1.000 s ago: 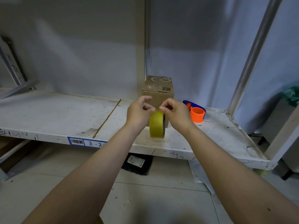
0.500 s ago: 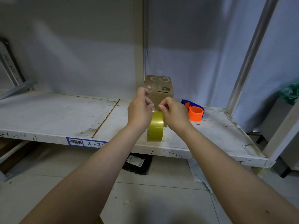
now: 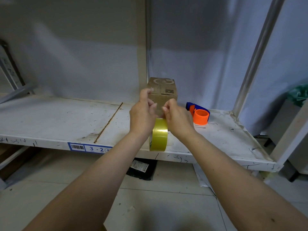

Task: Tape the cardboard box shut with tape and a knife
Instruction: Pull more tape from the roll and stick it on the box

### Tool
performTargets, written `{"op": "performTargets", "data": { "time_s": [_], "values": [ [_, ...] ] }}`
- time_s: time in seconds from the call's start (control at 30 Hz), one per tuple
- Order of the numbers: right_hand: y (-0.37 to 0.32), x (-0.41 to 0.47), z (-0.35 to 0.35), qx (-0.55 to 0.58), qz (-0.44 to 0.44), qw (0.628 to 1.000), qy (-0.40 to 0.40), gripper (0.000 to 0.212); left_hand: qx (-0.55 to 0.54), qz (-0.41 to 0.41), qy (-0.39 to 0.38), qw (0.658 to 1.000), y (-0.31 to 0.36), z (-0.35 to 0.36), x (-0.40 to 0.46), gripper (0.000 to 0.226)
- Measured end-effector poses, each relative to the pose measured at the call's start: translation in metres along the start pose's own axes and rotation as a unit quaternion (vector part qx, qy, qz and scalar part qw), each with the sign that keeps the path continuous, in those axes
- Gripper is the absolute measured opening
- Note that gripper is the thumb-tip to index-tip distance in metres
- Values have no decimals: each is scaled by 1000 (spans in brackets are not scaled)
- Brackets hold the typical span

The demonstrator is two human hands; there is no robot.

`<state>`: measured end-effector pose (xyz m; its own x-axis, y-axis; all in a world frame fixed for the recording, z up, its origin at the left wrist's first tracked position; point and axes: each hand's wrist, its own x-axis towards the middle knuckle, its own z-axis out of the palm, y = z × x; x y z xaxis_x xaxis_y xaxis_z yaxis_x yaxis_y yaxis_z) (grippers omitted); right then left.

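A small brown cardboard box (image 3: 162,88) stands upright at the back of the white shelf (image 3: 50,117). In front of it hangs a yellowish roll of tape (image 3: 158,135), held above the shelf's front edge. My left hand (image 3: 142,114) and my right hand (image 3: 177,116) both pinch at the top of the roll, fingertips close together, with a clear strip of tape stretched between them. No knife is visible.
An orange and blue tape dispenser (image 3: 199,114) lies on the shelf right of the box. A metal upright (image 3: 255,54) rises at the right. A black packet (image 3: 141,167) lies on the floor under the shelf. A barcode label (image 3: 90,148) marks the shelf edge.
Both hands have lifted and come a little towards me with the roll. The left hand's fingers have risen, pulling the tape's end away from the roll.
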<state>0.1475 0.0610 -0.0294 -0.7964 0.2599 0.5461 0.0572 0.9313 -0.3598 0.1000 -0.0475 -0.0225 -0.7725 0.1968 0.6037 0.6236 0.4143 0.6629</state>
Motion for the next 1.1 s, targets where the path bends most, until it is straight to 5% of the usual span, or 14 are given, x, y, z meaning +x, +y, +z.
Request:
{"op": "performTargets", "data": {
  "time_s": [0.23, 0.37, 0.57, 0.67, 0.73, 0.87, 1.1],
  "values": [
    [5, -1, 1, 10, 28, 999, 42, 20, -152, -135, -92, 975, 2, -10, 8, 61],
    [5, -2, 2, 32, 37, 998, 41, 17, -207, -178, -145, 951, 0, -13, 9, 18],
    [3, 3, -7, 251, 136, 958, 36, 8, -220, -182, -110, 952, 6, -10, 10, 29],
    [3, 4, -15, 355, 180, 917, 19, 35, -203, -178, -103, 957, 6, -11, 12, 33],
    [4, 3, -21, 380, 170, 909, 1, 40, -201, -176, -105, 958, 7, -13, 12, 33],
    [4, 2, -23, 330, 84, 940, -26, 14, -198, -159, -109, 961, 10, -15, 11, 34],
    [7, 3, -19, 328, 64, 942, -29, 16, -188, -138, -108, 966, 12, -18, 9, 39]
  ]
}}
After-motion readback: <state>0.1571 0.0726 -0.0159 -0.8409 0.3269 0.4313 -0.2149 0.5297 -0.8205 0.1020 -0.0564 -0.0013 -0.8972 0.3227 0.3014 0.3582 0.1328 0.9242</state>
